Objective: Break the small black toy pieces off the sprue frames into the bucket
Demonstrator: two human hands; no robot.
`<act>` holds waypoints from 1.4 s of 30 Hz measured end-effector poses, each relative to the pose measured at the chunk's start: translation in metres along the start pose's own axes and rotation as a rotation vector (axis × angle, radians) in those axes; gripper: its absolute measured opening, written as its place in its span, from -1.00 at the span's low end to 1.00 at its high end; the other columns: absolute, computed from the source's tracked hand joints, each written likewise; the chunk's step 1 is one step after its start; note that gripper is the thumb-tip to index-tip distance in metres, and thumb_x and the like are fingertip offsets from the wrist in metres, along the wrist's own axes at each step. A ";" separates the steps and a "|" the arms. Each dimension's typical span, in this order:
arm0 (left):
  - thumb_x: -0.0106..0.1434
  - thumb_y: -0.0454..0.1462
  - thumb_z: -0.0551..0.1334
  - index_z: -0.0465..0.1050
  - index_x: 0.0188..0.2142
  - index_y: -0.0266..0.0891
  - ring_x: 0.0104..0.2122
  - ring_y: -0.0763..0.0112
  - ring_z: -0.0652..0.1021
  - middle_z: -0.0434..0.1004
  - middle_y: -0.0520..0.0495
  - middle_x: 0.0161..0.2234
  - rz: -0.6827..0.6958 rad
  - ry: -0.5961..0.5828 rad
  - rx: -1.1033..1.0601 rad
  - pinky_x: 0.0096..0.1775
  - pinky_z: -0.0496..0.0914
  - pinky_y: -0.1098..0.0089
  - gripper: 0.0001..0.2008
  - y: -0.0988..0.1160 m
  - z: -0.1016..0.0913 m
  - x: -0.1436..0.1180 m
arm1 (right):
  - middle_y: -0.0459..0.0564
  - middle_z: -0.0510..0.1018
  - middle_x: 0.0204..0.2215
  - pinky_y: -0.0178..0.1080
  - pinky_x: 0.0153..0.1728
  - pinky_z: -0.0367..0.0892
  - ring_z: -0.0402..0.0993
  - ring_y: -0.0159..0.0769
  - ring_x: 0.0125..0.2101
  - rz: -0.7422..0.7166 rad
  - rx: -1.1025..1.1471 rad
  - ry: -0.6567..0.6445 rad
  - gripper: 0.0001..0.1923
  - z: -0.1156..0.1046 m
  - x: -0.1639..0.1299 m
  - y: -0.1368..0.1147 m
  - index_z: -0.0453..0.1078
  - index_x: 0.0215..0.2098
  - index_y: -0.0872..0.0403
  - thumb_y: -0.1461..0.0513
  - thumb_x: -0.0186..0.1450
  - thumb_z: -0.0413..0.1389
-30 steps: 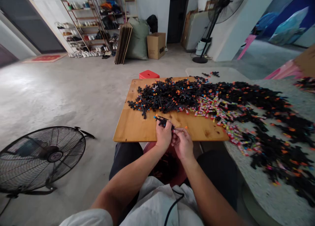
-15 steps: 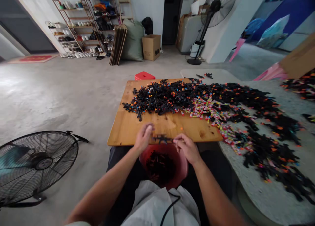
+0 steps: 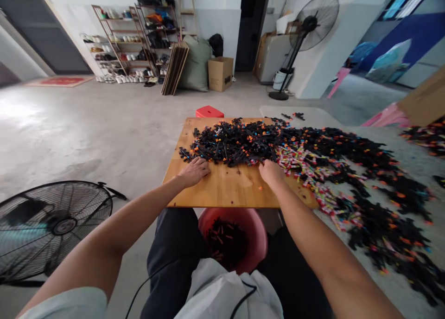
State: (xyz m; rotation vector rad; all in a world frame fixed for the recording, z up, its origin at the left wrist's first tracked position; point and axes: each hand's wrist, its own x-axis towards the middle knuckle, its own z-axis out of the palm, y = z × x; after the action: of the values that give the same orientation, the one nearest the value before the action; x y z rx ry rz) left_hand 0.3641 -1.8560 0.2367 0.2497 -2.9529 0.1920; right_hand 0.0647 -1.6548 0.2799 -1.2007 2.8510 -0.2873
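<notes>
- Half a second ago your two hands held one small black plastic piece between them over the red basin; now both have gone forward onto the wooden board and that piece is no longer in them.
- Your left hand [image 3: 193,170] lies palm down at the near left edge of the pile of black plastic pieces [image 3: 236,143], fingertips touching the outermost ones. The fingers are spread flat and closed on nothing that shows.
- Your right hand [image 3: 272,171] reaches the pile where the black pieces meet the strip of small coloured tubes [image 3: 302,159]. Its fingers curl down into the heap, and you cannot tell from here whether they have pinched anything.
- The pile runs across the far half of the wooden board [image 3: 225,189] and spills right onto the speckled grey table [image 3: 392,272], so the bare near strip of board serves as your working space.
- The red basin [image 3: 259,231] sits between your knees, just under the board's near edge, already holding a layer of black pieces. That spot seems chosen so things can be dropped straight down from the board.
- A floor fan [image 3: 55,226] stands to your left, a pedestal fan [image 3: 313,17] at the far wall, a red stool [image 3: 209,111] behind the board, and shoe racks [image 3: 118,45] and a cardboard box [image 3: 220,73] beyond.
</notes>
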 end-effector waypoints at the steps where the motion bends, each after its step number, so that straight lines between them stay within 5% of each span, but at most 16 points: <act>1: 0.44 -0.37 0.14 0.65 -0.10 -0.24 0.13 0.05 0.45 0.59 -0.29 -0.02 -0.002 -0.004 -0.004 0.24 0.28 0.04 -0.73 0.000 -0.002 0.001 | 0.37 0.69 -0.10 -0.20 -0.04 0.38 0.64 -0.03 -0.04 0.000 -0.005 -0.004 -0.64 0.003 0.005 -0.001 0.61 -0.03 0.23 0.19 0.48 0.04; 5: 0.45 -0.29 0.18 0.65 -0.17 -0.21 -0.02 0.15 0.50 0.54 -0.23 -0.08 -0.054 0.017 -0.160 0.06 0.41 0.21 -0.78 0.004 -0.010 -0.003 | 0.43 0.68 -0.12 -0.14 -0.05 0.40 0.64 0.06 -0.03 0.001 -0.016 -0.006 -0.67 0.011 0.007 0.003 0.61 -0.06 0.27 0.23 0.43 0.07; 8: 0.48 -0.24 0.15 0.60 -0.08 -0.18 -0.02 0.24 0.53 0.52 -0.19 -0.04 -0.097 0.162 -0.376 0.02 0.45 0.30 -0.77 0.020 -0.018 -0.009 | 0.31 0.69 -0.28 -0.16 -0.19 0.43 0.66 0.01 -0.19 0.018 0.128 -0.008 -0.73 0.016 -0.009 0.007 0.61 -0.24 0.19 0.21 0.38 0.09; 12: 0.45 -0.28 0.14 0.50 -0.11 -0.23 -0.19 0.33 0.58 0.57 -0.12 -0.19 -0.298 0.371 -0.667 -0.12 0.46 0.36 -0.84 0.062 -0.026 -0.005 | -0.04 0.54 -0.55 -0.28 -0.51 0.34 0.46 -0.27 -0.55 -0.033 0.876 -0.089 -0.74 0.027 -0.059 -0.007 0.47 -0.36 0.06 0.05 0.33 0.12; 14: 0.43 -0.29 0.14 0.47 -0.16 -0.23 -0.37 0.43 0.54 0.54 -0.01 -0.35 -0.374 0.342 -0.829 -0.26 0.43 0.42 -0.87 0.086 -0.030 0.002 | -0.13 0.49 -0.56 -0.31 -0.59 0.29 0.36 -0.34 -0.61 -0.084 1.253 -0.178 -0.74 0.031 -0.088 -0.022 0.42 -0.32 0.03 0.00 0.27 0.18; 17: 0.40 -0.31 0.12 0.48 -0.19 -0.24 -0.48 0.50 0.48 0.48 0.08 -0.45 -0.334 0.280 -1.026 -0.36 0.37 0.48 -0.85 0.116 -0.036 0.013 | -0.18 0.49 -0.54 -0.33 -0.62 0.27 0.33 -0.39 -0.62 -0.098 1.504 -0.201 -0.72 0.029 -0.117 -0.043 0.41 -0.23 0.02 0.02 0.23 0.24; 27: 0.43 -0.27 0.15 0.58 -0.14 -0.24 -0.37 0.45 0.53 0.59 0.00 -0.33 -0.189 0.267 -1.045 -0.27 0.39 0.47 -0.79 0.142 -0.057 0.021 | -0.21 0.46 -0.57 -0.34 -0.62 0.27 0.32 -0.40 -0.63 -0.075 1.645 -0.168 -0.78 0.017 -0.129 -0.044 0.35 -0.26 -0.01 0.08 0.22 0.22; 36: 0.47 -0.19 0.17 0.61 -0.11 -0.21 -0.33 0.41 0.57 0.63 -0.02 -0.31 -0.199 0.197 -1.020 -0.22 0.41 0.45 -0.76 0.144 -0.060 0.017 | -0.22 0.46 -0.61 -0.33 -0.62 0.28 0.33 -0.39 -0.65 -0.119 1.516 -0.114 -0.80 0.016 -0.133 -0.038 0.37 -0.25 0.00 0.09 0.25 0.20; 42: 0.46 -0.17 0.18 0.62 -0.11 -0.18 -0.34 0.40 0.58 0.65 -0.02 -0.30 -0.277 0.217 -1.027 -0.27 0.41 0.46 -0.76 0.150 -0.054 0.018 | -0.22 0.42 -0.67 -0.35 -0.69 0.20 0.29 -0.43 -0.72 0.026 1.615 -0.183 -0.78 0.012 -0.134 -0.045 0.32 -0.37 0.01 0.07 0.19 0.22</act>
State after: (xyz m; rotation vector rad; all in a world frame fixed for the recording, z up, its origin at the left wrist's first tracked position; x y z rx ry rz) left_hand 0.3291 -1.7046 0.2758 0.4235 -2.3711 -1.1909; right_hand 0.1919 -1.5922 0.2714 -0.6428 1.4567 -1.7828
